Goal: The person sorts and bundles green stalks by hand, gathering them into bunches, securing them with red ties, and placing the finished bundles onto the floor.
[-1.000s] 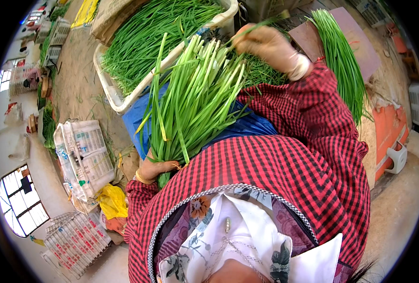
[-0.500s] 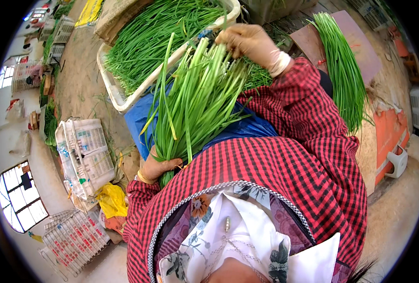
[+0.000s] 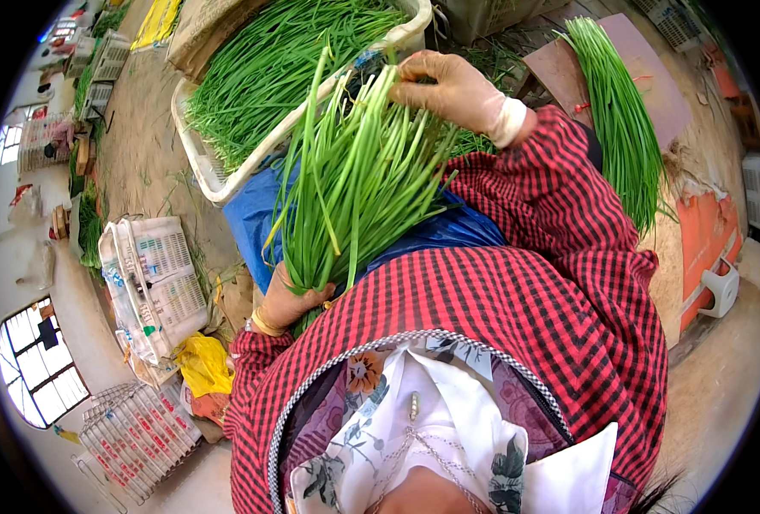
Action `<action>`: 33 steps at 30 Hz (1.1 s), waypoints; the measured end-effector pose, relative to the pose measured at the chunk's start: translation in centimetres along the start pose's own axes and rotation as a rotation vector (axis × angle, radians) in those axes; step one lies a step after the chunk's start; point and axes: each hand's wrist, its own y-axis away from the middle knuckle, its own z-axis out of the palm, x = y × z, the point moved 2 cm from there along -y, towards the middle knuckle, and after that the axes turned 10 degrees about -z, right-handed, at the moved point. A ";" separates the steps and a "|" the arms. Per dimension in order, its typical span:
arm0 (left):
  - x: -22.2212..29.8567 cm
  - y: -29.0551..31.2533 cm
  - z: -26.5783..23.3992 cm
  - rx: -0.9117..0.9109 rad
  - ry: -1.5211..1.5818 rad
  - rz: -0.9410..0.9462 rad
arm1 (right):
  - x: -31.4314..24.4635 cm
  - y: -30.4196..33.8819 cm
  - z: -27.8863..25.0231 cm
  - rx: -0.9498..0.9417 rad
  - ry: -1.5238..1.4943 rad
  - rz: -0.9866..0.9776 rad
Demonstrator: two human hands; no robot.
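A loose bunch of green garlic chives [image 3: 354, 180] lies across the blue cloth [image 3: 251, 210] on my lap, pale stem ends pointing away from me. My left hand [image 3: 292, 300], in a thin glove, is wrapped round the leafy lower end of the bunch. At the upper right of the stem ends, my gloved right hand [image 3: 457, 92] has its thumb and fingers bent together on the chive stems; exactly which stems they pinch is hard to make out. Just beyond the bunch stands a white plastic basket [image 3: 193, 141] heaped with more chives [image 3: 286, 77].
To the right, a tied bunch of chives [image 3: 615, 120] rests on a purplish board [image 3: 662, 103]. An orange box [image 3: 705, 248] and a white stool-like piece [image 3: 721, 289] are further right. White crates [image 3: 161, 274], a yellow bag [image 3: 202, 364] and a wire rack [image 3: 136, 441] stand at left.
My right hand has shifted slightly right and down at the stem ends, its fingers bent differently. The bunch has spread and tilted a little; my left hand keeps its grip.
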 end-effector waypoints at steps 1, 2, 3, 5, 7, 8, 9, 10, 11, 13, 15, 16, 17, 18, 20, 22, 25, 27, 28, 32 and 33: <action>0.1 0.1 0.2 0.007 0.009 0.005 | 0.7 0.0 0.3 0.007 -0.207 0.182; 0.1 0.3 0.4 0.014 0.020 0.010 | 0.8 -0.1 -0.1 0.074 -0.170 0.121; 0.0 0.4 0.5 0.021 0.031 0.014 | 0.6 -0.1 -0.8 0.141 -0.132 0.061; -0.4 0.7 0.2 0.026 0.122 -0.045 | 0.9 -0.1 -2.8 0.355 -0.142 -0.084; 0.4 1.5 1.0 0.063 0.340 -0.101 | 3.3 1.2 -7.4 0.346 0.127 0.139; -0.8 1.5 -0.3 -0.013 0.319 -0.110 | 3.2 1.2 -7.3 0.313 0.047 0.166; -2.0 1.7 -1.5 -0.024 0.408 -0.249 | 3.0 1.5 -6.9 0.281 -0.033 0.194; -2.8 1.8 -2.2 -0.032 0.502 -0.387 | 2.9 1.6 -6.1 0.242 -0.113 0.218; -3.1 1.9 -2.3 -0.044 0.598 -0.525 | 2.4 1.7 -5.5 0.202 -0.190 0.244; -2.9 1.4 -1.9 -0.015 0.538 -0.416 | 0.2 1.1 -3.4 0.076 -0.229 0.065; -2.4 1.1 -1.6 0.022 0.419 -0.277 | -0.4 0.9 -1.2 -0.057 -0.026 0.007; -1.9 0.9 -1.1 0.025 0.389 -0.243 | -0.2 1.0 -0.2 -0.110 -0.001 0.016; -1.2 0.8 -0.5 0.028 0.359 -0.210 | 0.1 0.6 0.2 -0.266 -0.097 0.195; -0.4 0.8 0.0 0.031 0.330 -0.176 | 0.4 0.5 0.3 -0.244 -0.120 0.148; -0.3 1.1 0.3 0.048 0.335 -0.176 | 0.3 0.3 0.3 -0.201 -0.176 0.093; -0.8 1.0 -0.4 0.023 0.311 -0.208 | -0.5 0.5 -0.3 -0.143 -0.239 0.084; -0.9 0.9 -0.4 0.046 0.321 -0.226 | -1.4 0.6 0.0 -0.242 -0.051 -0.023; -0.6 0.5 -0.2 0.052 0.306 -0.197 | -1.5 0.8 1.0 -0.252 0.072 -0.134; -0.7 0.5 -0.2 0.052 0.283 -0.172 | -1.8 0.8 0.8 -0.204 0.079 -0.176; -1.0 0.6 -0.5 0.037 0.245 -0.154 | 0.2 0.3 -2.2 0.310 0.023 -0.160; -1.1 0.6 -0.6 0.030 0.228 -0.152 | 1.2 0.6 -4.0 0.392 0.275 -0.014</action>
